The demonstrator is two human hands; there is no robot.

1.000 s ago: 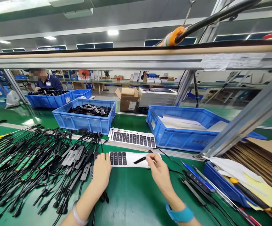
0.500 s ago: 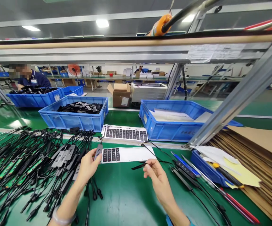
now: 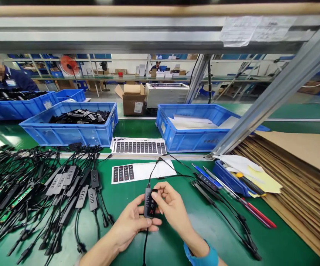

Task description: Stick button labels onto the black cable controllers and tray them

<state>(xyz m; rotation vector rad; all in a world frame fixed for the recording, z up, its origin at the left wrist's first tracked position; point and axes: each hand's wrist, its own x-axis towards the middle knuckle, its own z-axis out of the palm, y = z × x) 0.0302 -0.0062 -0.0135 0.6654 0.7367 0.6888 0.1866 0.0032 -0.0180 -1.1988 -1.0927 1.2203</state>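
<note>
My left hand [image 3: 130, 223] holds a small black inline controller [image 3: 149, 202] with its cable, over the green table near the front edge. My right hand [image 3: 171, 208] pinches the controller's upper end and presses on its face, where a black sticker lies. Just beyond the hands lies a white sticker sheet [image 3: 143, 171] with a few black stickers left at its left end. A fuller sticker sheet [image 3: 138, 146] rests farther back.
A heap of black cabled controllers [image 3: 38, 184] covers the left of the green table [image 3: 160, 244]. Blue bins [image 3: 68, 127] [image 3: 198, 125] stand behind, one with black parts, one with white sheets. Finished cables [image 3: 221, 203], a small blue tray [image 3: 232, 181] and cardboard [image 3: 295, 173] lie right. Another person [image 3: 2, 75] sits far left.
My left hand picked a controller from the pile and brought it to the middle. My right hand carried a peeled black sticker from the sheet onto the controller. The view tilted down.
</note>
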